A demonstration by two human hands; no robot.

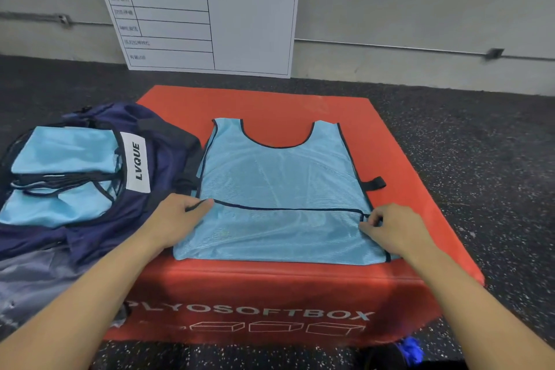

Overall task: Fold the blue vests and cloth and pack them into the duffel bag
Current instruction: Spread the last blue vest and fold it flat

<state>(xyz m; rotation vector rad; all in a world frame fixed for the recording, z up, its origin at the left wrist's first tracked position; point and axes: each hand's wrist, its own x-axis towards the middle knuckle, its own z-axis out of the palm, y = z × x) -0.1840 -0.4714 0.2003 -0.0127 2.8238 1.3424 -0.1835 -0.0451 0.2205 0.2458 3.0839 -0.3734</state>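
Observation:
A light blue mesh vest with dark trim lies flat on the red soft box, neck hole away from me. Its bottom part is folded up, the hem running across the middle. My left hand pinches the hem's left corner. My right hand pinches the hem's right corner. The navy duffel bag sits open to the left of the box, with folded light blue vests inside it.
The red box reads PLYOSOFTBOX on its front face and stands on dark speckled floor. A white board with a printed table leans against the wall behind. A blue object lies at the box's lower right corner.

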